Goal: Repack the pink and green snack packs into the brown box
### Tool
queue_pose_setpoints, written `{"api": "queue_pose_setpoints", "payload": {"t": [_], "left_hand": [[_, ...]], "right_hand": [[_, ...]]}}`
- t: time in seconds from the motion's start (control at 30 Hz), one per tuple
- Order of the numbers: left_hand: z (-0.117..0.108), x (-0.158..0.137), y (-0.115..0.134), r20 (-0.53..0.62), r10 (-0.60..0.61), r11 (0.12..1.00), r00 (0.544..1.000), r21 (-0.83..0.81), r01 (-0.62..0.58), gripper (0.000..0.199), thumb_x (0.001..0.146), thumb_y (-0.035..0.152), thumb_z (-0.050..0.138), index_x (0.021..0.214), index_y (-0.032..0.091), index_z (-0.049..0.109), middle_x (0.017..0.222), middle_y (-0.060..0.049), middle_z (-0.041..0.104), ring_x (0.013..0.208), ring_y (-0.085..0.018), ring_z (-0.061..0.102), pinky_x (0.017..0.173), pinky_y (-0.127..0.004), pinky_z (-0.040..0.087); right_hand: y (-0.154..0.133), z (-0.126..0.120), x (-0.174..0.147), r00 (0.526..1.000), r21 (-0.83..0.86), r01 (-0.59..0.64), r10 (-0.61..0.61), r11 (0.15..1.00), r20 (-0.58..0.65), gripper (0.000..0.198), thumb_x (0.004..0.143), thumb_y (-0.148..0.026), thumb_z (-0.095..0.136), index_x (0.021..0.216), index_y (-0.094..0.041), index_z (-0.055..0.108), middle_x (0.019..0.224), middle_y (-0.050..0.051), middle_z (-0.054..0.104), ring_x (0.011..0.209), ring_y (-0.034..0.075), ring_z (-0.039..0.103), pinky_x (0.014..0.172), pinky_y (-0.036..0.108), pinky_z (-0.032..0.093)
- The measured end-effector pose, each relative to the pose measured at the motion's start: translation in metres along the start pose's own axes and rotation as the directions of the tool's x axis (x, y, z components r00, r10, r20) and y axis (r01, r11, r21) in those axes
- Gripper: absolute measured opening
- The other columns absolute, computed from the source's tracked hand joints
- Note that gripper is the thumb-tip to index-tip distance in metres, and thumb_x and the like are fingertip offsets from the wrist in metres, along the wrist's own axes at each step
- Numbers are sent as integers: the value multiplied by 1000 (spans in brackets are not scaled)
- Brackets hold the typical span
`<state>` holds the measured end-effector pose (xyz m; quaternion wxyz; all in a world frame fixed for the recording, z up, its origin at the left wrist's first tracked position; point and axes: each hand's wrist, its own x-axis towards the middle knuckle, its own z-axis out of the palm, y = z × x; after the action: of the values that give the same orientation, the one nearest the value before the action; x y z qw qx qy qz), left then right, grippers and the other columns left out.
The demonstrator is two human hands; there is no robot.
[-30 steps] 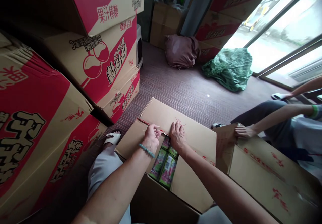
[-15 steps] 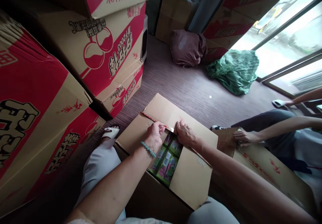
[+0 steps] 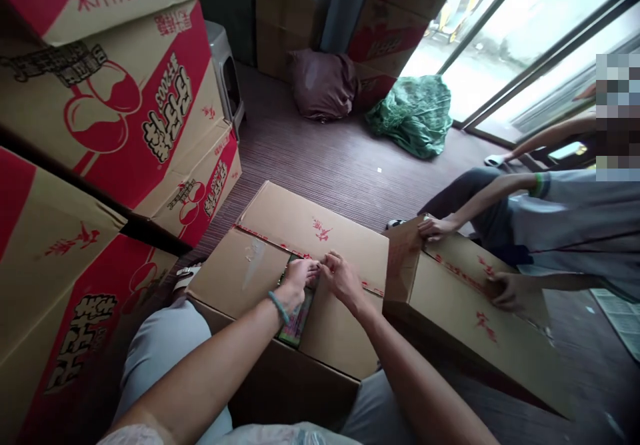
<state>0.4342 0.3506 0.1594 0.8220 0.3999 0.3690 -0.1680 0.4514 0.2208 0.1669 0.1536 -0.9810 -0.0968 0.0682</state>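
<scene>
A cardboard box [image 3: 270, 208] stands between my knees, with short flaps at its left and right folded in and a long flap at the far side. Red-printed tape [image 3: 260, 237] runs along that flap's edge. Green and pink candy packets [image 3: 294, 325] show through the gap between the short flaps. My left hand [image 3: 300, 277], a green bead bracelet at its wrist, is closed in a pinch over the gap by the taped edge. Beside it, nearly fingertip to fingertip, my right hand [image 3: 341, 277] pinches too. What lies between the fingers is hidden.
Stacked red-and-tan cartons [image 3: 165, 98] rise at the left. On the right a co-worker's hands [image 3: 436, 227] rest on another carton [image 3: 465, 312]. Beyond lie a brown sack [image 3: 324, 85], a green sack [image 3: 413, 118] and glass doors [image 3: 530, 38]. A grey stool [image 3: 227, 75] stands by the stack.
The view has swung right. My right hand has gone from lying on the far flap to a pinch beside my left. The gap over the packets is narrower.
</scene>
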Motion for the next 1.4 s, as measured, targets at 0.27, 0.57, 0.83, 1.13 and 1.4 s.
{"api": "queue_pose_setpoints", "payload": {"t": [0.27, 0.57, 0.83, 1.13, 1.4], "left_hand": [[16, 11, 12, -80, -160, 986, 984, -62, 155, 22, 85, 26, 54, 67, 15, 48, 57, -2, 53, 52, -11, 55, 50, -18, 43], [39, 23, 9, -265, -175, 984, 948, -77, 160, 20, 84, 33, 59, 82, 14, 53, 75, -3, 55, 63, -11, 54, 56, -18, 45], [51, 27, 9, -304, -121, 992, 945, -14, 122, 24, 85, 40, 60, 82, 19, 49, 71, -1, 53, 55, -13, 52, 48, -21, 45], [39, 16, -12, -260, 102, 995, 960, 24, -99, 22, 88, 13, 53, 70, 17, 40, 58, 6, 46, 42, -6, 45, 45, -16, 45], [8, -9, -36, -186, 113, 990, 976, 102, -95, 25, 85, 9, 56, 64, 16, 45, 53, 5, 48, 38, -7, 46, 41, -16, 42]], "right_hand": [[35, 23, -59, 968, -163, 161, -188, 973, -168, 27, 91, -38, 51, 91, -15, 65, 98, 12, 62, 94, 24, 53, 84, 35, 42], [33, 61, -67, 831, -152, 524, -542, 838, -126, 50, 94, -37, 42, 142, -22, 42, 147, 10, 39, 138, 26, 24, 111, 43, 20], [77, 45, -79, 758, 127, -526, 531, 841, -379, 64, 94, -50, 36, 144, -11, 34, 140, 25, 42, 132, 35, 37, 102, 53, 30], [64, 42, -119, 700, 314, -656, 709, 686, -86, 60, 88, -66, 35, 112, -13, 50, 101, 18, 67, 93, 31, 66, 78, 38, 48], [32, 127, -180, 584, 469, -680, 803, 563, -116, 64, 90, -53, 32, 131, -4, 42, 129, 29, 53, 111, 35, 60, 87, 44, 49]]}}
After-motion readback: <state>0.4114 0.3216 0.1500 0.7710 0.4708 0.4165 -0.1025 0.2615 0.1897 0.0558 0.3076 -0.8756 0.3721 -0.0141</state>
